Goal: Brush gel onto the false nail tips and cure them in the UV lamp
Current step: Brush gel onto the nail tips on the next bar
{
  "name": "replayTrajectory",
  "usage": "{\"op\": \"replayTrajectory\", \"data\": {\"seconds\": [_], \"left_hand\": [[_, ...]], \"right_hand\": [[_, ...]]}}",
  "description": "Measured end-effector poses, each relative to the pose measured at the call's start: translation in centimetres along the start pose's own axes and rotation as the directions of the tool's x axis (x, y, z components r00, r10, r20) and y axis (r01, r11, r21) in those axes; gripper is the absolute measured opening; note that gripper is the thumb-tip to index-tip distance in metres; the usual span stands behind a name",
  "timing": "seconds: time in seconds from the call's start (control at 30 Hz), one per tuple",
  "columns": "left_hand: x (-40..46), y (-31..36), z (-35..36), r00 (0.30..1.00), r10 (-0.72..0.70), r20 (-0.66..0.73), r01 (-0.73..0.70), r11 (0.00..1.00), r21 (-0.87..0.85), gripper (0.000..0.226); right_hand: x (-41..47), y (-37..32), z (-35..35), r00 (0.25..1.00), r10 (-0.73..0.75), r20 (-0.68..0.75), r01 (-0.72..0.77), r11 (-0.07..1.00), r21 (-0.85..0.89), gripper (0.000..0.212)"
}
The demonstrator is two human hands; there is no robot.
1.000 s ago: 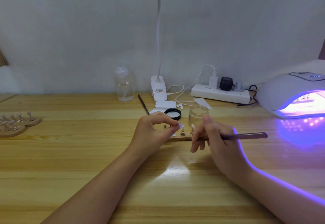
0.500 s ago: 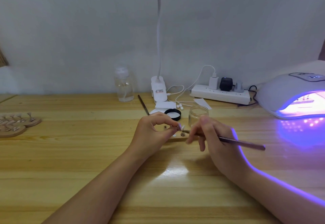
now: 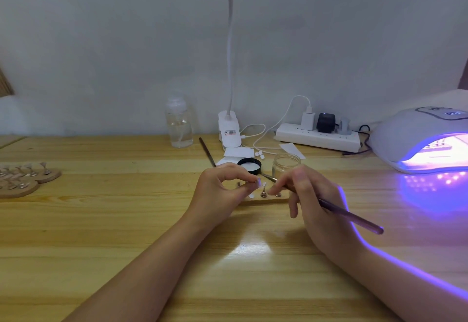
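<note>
Both hands work mid-bench: the left hand point(image 3: 222, 190) pinches one false nail tip point(image 3: 259, 182) on its small stand, the right hand point(image 3: 311, 200) grips one gel brush point(image 3: 352, 216), bristles beside that tip. One open glass jar point(image 3: 285, 166) stands behind. One UV lamp point(image 3: 420, 139) glows violet at far right.

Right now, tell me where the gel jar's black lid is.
The black lid lies on the wooden table at centre, just beyond the left hand and immediately left of the open glass jar.

We see the jar point(image 3: 285, 165) behind the nail stand point(image 3: 266, 196) on the tabletop point(image 3: 101, 220). The UV lamp point(image 3: 417, 139) sits far right, the bottle point(image 3: 178, 124) behind left.
</note>
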State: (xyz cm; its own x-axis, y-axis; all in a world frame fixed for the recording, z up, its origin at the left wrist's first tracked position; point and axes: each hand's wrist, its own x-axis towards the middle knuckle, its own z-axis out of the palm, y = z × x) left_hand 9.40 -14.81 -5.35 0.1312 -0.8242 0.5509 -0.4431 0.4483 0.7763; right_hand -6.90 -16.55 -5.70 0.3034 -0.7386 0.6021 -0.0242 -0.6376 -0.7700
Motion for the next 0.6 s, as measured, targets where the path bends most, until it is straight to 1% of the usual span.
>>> {"op": "replayTrajectory", "data": {"seconds": [0.07, 0.13, 0.2, 0.27, 0.3, 0.4, 0.43, 0.5, 0.6], "left_hand": [[0.01, -0.07, -0.01, 1.0, -0.001, 0.001, 0.001, 1.0, 0.001, 0.022], [-0.03, -0.05, -0.02, 1.0, -0.011, 0.0, 0.011, 1.0, -0.008, 0.021], [-0.02, 0.0, 0.0, 1.0, -0.019, -0.004, 0.019, 1.0, -0.018, 0.02], [0.04, 0.07, 0.06, 1.0, -0.02, -0.001, 0.02, 1.0, -0.018, 0.019], [0.07, 0.12, 0.09, 1.0, -0.021, 0.001, 0.021, 1.0, -0.019, 0.017], [0.05, 0.28, 0.16, 0.999, -0.038, 0.005, 0.039, 0.998, -0.042, 0.011], [-0.01, 0.31, 0.13, 0.999, -0.043, 0.004, 0.043, 0.998, -0.047, 0.009], [-0.06, 0.32, 0.06, 0.999, -0.049, 0.004, 0.049, 0.997, -0.052, 0.007], [-0.01, 0.26, 0.05, 0.999, -0.046, 0.004, 0.046, 0.998, -0.05, 0.009]], "right_hand": [[0.0, -0.01, 0.12, 1.0, 0.012, 0.019, -0.013, 0.999, 0.048, 0.043], [-0.08, -0.08, 0.17, 1.0, 0.01, 0.006, -0.011, 0.996, 0.09, 0.044], [-0.17, -0.13, 0.09, 0.999, -0.029, -0.015, 0.03, 0.999, 0.037, 0.042], [-0.16, -0.17, 0.01, 0.999, -0.033, -0.011, 0.033, 0.998, -0.055, 0.04], [-0.14, -0.09, 0.01, 1.0, -0.028, -0.007, 0.027, 0.997, -0.067, 0.041], [-0.18, -0.05, 0.17, 1.0, 0.001, 0.0, -0.001, 1.0, 0.031, 0.044], [-0.2, -0.06, 0.15, 1.0, -0.016, -0.005, 0.017, 0.999, 0.045, 0.044], [-0.22, -0.09, 0.05, 0.999, -0.052, -0.011, 0.052, 0.999, 0.009, 0.042], [-0.12, -0.09, 0.0, 1.0, -0.01, 0.003, 0.01, 0.999, -0.047, 0.041]]}}
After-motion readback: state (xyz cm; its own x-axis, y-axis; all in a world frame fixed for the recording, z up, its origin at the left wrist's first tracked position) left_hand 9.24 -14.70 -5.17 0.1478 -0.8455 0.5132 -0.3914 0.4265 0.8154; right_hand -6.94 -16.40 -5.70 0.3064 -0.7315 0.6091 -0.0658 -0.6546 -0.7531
